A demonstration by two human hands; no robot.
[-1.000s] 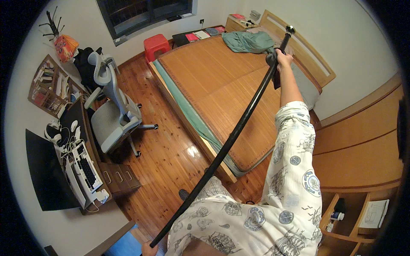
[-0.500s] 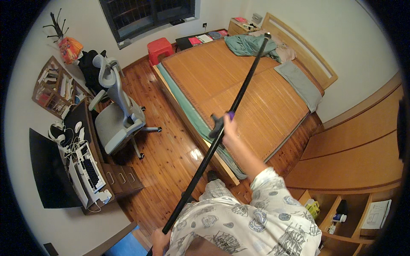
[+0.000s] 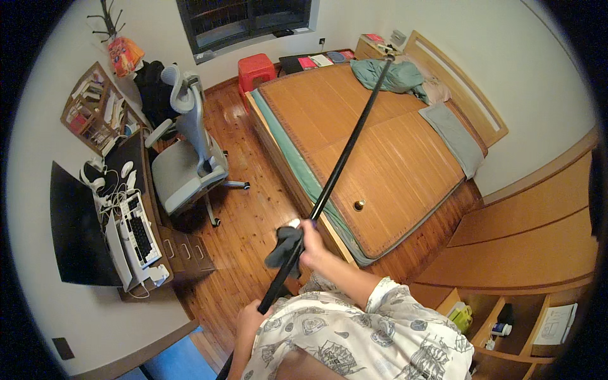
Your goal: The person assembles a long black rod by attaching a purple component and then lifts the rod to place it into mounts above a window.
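Just off the foot of the low wooden-framed bed with a tan, woven-looking mat, we had a long glossy black pole slanting across much of the view. Its near end ran out at the lower edge, and its far end sat over by the crumpled teal bedding (touching it or just above it, we couldn't tell).

Our left hand was wrapped round the lower stretch of the pole, close to our body. Our right hand had its fingers curled round it further up, near the bed's edge, with a soft-looking dark grey bundle bunched at the pole's left side. Probably a cloth, tbh, but we couldn't see how far it went around, or how hard the right fingers were squeezing.

As for the step, we'd call it a two-handed steadying hold, with the bundle right at the upper grip. Any next move seemed to call for a firm left hand as anchor, and a right hand working along the pole's line rather than shoving sideways. Even a small twist could swing that far end wide, and a small round dark-and-gold object lay on the mat near the pole. The grey office chair stood well apart, so the bed side looked tighter.
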